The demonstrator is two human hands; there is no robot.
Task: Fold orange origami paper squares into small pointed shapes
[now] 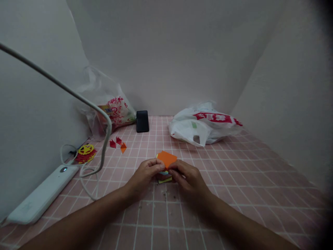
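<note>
Along the upper left of the frame, a pale cable (68, 89) slants down from the left edge and bends in a hook, its curve standing between the camera and part of a translucent printed bag (117, 107). Beside this bag, a dark phone (142, 121) lies flat near the back wall (166, 69); right of the upper centre lies a crumpled white bag (189, 123) bearing a red band of lettering. At lower left, an elongated white device (44, 194) lies obliquely, with yellow and red cut-outs (86, 149) piled just beyond its far end. Two red folded pieces (112, 143) and one orange folded piece (123, 148) lie between these cut-outs and the centre.

Walls bound the table (234, 187) at left, back and right. Its pink surface, ruled with a white grid, offers the broadest room at centre right and lower right, reaching the foot of the right wall (291, 114); at left, the device and cable narrow the margin.

At the centre, an orange paper (168, 158) is held flat-faced and angular, with a smooth, evenly coloured surface. The left hand (147, 172) pinches its left side; the fingers of the right hand (189, 175) appear, in dim light, to grip its lower right corner. Coloured sheets (165, 180), pale yellow lowermost, show beneath.
</note>
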